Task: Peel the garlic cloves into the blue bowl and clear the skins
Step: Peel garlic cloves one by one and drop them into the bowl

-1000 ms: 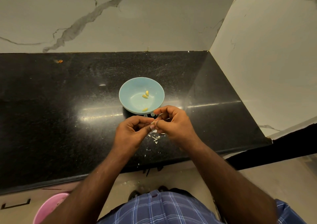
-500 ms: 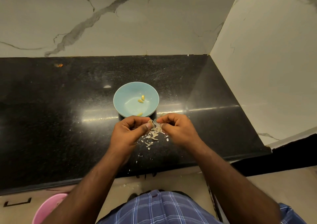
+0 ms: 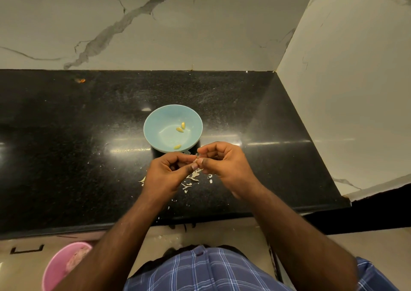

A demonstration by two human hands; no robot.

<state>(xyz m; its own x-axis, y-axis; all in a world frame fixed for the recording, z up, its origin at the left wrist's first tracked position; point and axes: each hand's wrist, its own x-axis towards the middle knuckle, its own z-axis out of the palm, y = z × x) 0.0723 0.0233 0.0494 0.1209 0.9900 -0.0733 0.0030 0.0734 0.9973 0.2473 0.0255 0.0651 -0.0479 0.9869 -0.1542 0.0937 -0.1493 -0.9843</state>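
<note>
Peeling mid-clove: left hand (image 3: 171,175) and right hand (image 3: 224,163) both pinch one garlic clove (image 3: 196,160), mostly hidden, just in front of the blue bowl (image 3: 155,132). Three peeled cloves (image 3: 179,129) sit inside. Risks: clove slips onto the counter (image 3: 66,157); skins (image 3: 191,179) below the hands drift off the edge.

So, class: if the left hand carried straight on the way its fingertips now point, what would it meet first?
The left hand points rightward at the right hand; their fingertips already meet around a small garlic clove, barely visible. So it would likely press into that clove and the right hand, above the skins.
</note>
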